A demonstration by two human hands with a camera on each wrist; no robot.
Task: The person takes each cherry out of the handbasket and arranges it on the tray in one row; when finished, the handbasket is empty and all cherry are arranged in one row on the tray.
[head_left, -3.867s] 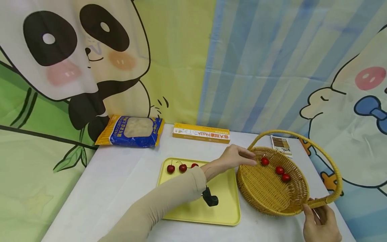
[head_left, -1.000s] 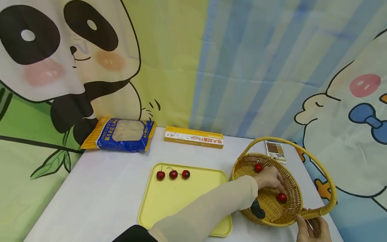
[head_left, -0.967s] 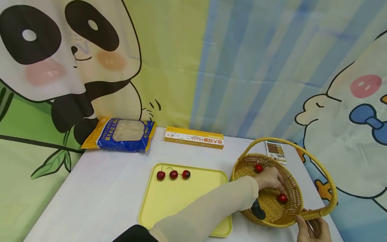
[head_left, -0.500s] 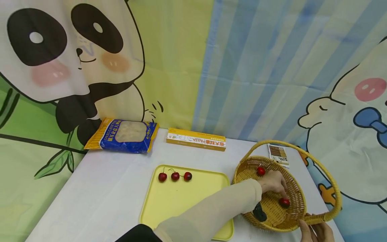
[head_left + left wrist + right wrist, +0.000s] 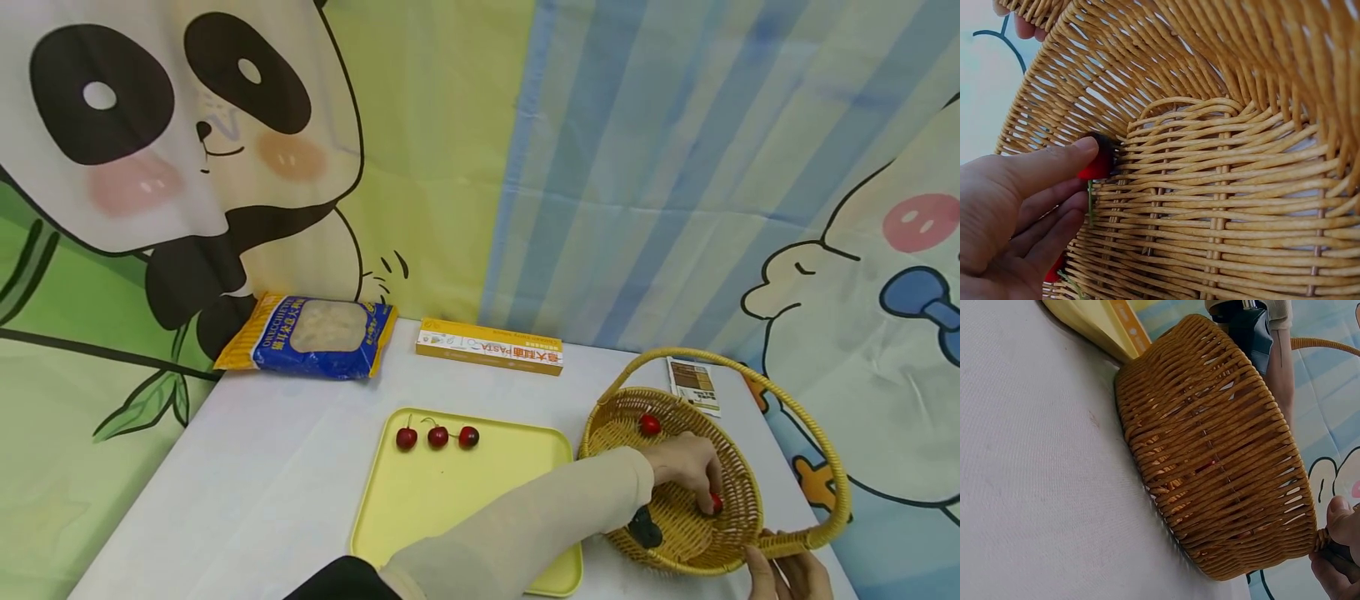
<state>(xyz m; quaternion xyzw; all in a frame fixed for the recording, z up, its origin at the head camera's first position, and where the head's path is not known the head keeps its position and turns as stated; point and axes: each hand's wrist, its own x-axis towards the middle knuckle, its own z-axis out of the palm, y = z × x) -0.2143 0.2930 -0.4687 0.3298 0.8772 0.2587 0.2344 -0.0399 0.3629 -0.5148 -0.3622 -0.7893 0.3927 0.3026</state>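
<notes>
My left hand [image 5: 688,467] reaches down into the round wicker basket [image 5: 630,558] and pinches a cherry [image 5: 1099,161] by the basket wall. The left wrist view shows the thumb on this dark red fruit, its green stem hanging down. Another cherry [image 5: 649,425] lies farther back in the basket. At the near right, my right hand [image 5: 791,575] grips the basket at the base of its arched handle [image 5: 828,467], thumb on one side and fingers beneath. Three cherries [image 5: 438,436] with stems sit in a row at the back of the yellow tray [image 5: 450,517].
Left of the basket lies the tray, crossed by my left sleeve [image 5: 540,517]. Along the back of the white table [image 5: 247,483] are a blue and yellow pasta bag [image 5: 322,337], a pasta box [image 5: 489,346] and a small printed packet [image 5: 693,385]. A printed curtain [image 5: 435,167] hangs behind.
My left hand has gone from above the basket's left side down into it, and its fingers have closed on a cherry. The right hand keeps its grip on the handle base.
</notes>
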